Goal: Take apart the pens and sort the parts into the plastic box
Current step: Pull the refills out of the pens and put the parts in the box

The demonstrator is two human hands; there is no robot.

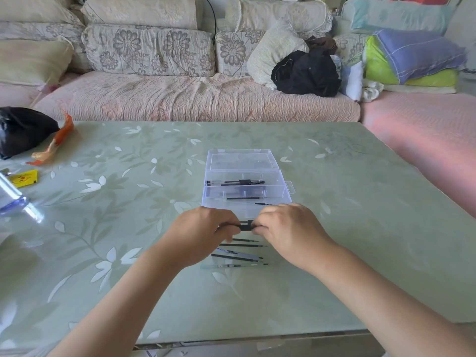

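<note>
A clear plastic box (283, 186) stands open in the middle of the table, its lid tipped back. Two pens (235, 182) lie in its far compartment and thin black refills (243, 198) in a nearer one. Just in front of the box, my left hand (203, 234) and my right hand (288, 229) both grip one black pen (246, 227), held level between them. Most of that pen is hidden by my fingers. Below my hands, several black refills (242, 245) and a clear barrel (238, 253) lie on the table.
A floral green cloth covers the table (334, 228). A black bag (20, 130), an orange wrapper (55, 143) and a yellow card (23, 178) lie at the far left, with a clear bottle (15, 199) near the left edge. A sofa (180, 94) runs behind.
</note>
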